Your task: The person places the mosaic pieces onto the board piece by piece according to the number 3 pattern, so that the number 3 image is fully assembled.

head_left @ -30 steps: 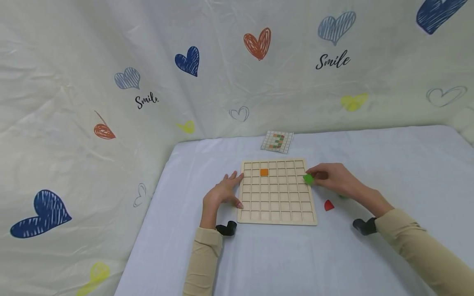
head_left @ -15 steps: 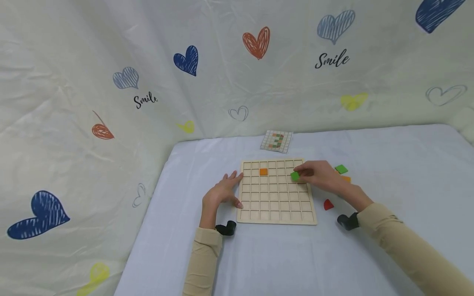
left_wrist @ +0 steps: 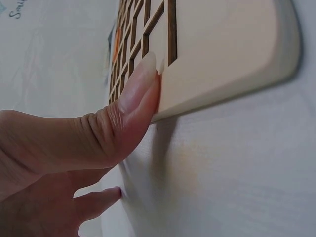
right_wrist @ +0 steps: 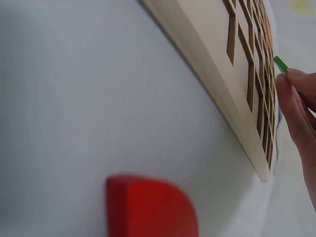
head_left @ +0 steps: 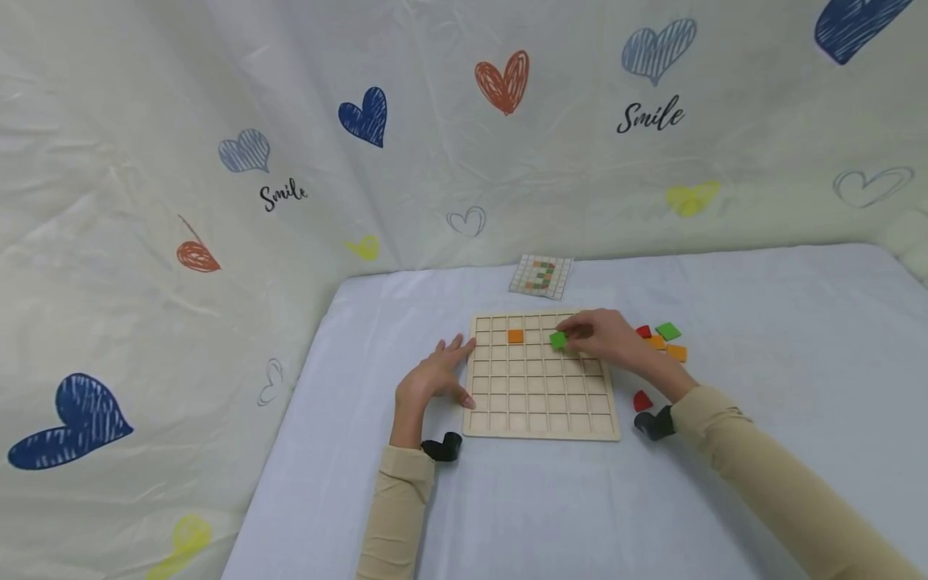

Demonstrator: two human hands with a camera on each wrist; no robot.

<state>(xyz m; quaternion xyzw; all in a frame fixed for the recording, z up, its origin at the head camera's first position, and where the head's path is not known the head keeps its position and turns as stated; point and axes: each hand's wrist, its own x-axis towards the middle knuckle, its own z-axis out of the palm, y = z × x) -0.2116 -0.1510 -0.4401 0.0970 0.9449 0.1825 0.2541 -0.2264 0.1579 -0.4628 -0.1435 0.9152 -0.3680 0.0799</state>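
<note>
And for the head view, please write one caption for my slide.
The right hand pinches a green tile over a wooden grid board while the left hand touches its edge.

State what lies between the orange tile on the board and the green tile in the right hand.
Bare grid cells of the board, with no other piece between the orange tile and green tile; the head view shows this.

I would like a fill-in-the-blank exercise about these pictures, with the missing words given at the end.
1. The right hand pinches a ____ tile.
2. In the head view, the left hand touches the board on its ____ side.
3. The square lying on the board is ____.
4. In the right wrist view, the foreground piece is ____.
Missing words: green; left; orange; red.
</note>
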